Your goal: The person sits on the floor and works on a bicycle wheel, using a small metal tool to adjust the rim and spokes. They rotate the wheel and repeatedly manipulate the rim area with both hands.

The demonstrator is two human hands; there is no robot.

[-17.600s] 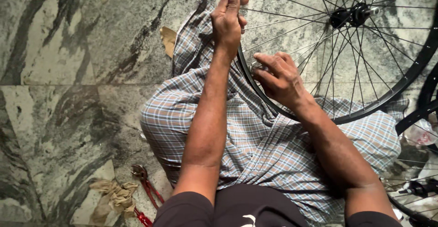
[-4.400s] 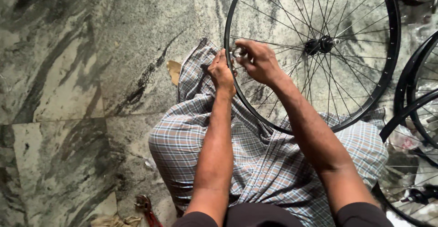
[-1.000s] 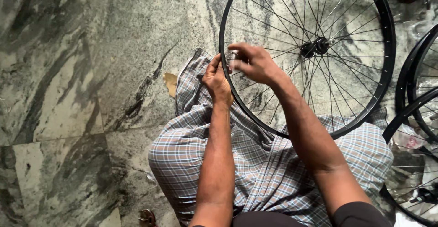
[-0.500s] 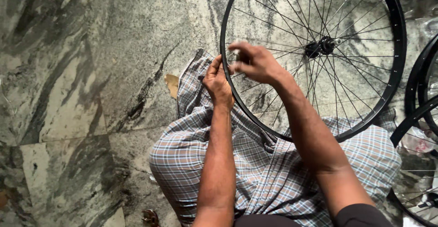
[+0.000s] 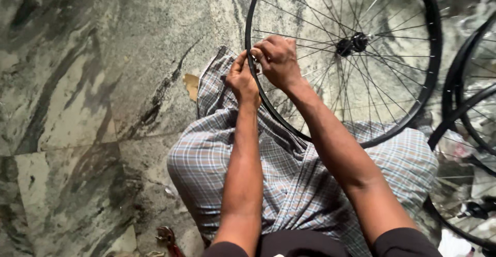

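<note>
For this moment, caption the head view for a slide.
Both hands, left hand and right hand, meet at a spoked bicycle wheel's rim.

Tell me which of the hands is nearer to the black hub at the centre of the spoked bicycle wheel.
Right. The right hand reaches among the spokes inside the rim, closer to the black hub. The left hand sits outside the black rim, farther away.
</note>
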